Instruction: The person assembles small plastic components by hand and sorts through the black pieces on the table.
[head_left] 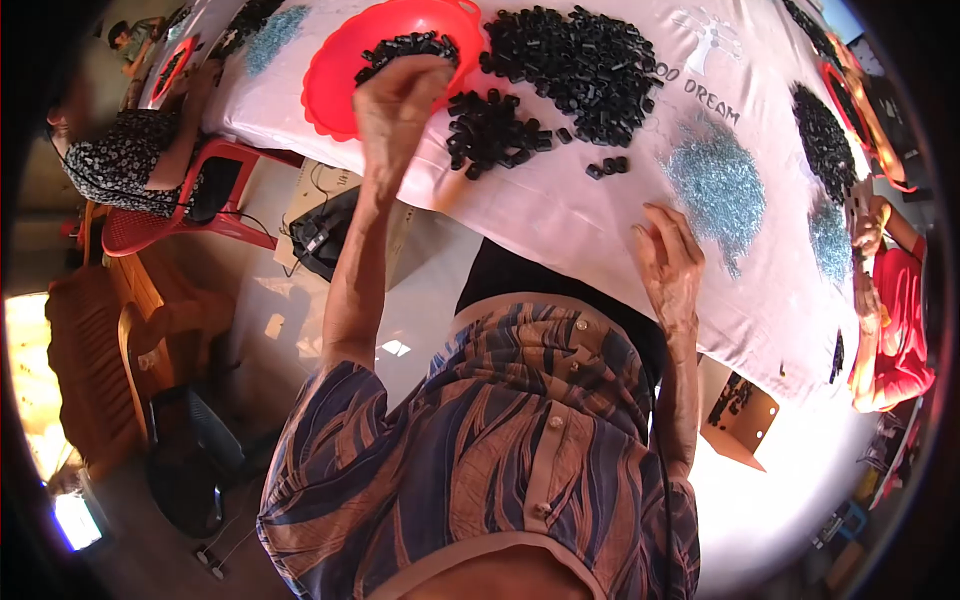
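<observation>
1. Landmark: red scalloped basin (330, 85), resting on a pale pink tablecloth (545, 205). Short black cylindrical pieces (405, 46) lie inside it.
2. Left hand (395, 105): over the near part of the basin, beside the pieces there. Fingers bent inward; the fingertips are not clear. Cannot tell whether the grip is closed, holds a piece or touches the contents.
3. Right hand (668, 258): well apart from the basin, to its right and nearer the wearer, just beside the blue heap. Fingers half bent and loosely parted; cannot tell whether anything small is held.
4. Large black heap (580, 75): right of the basin, near its rim; similar cylindrical pieces.
5. Small black heap (492, 135): right of the basin and nearer the wearer, with a few loose pieces (608, 167) farther right.
6. Blue heap (715, 185): well right of the basin, made of fine, shiny bits.
7. Other persons: 1 in a patterned top (125, 155), left of the basin on a red chair (140, 232); 1 in a red garment (900, 300), far right of it.
</observation>
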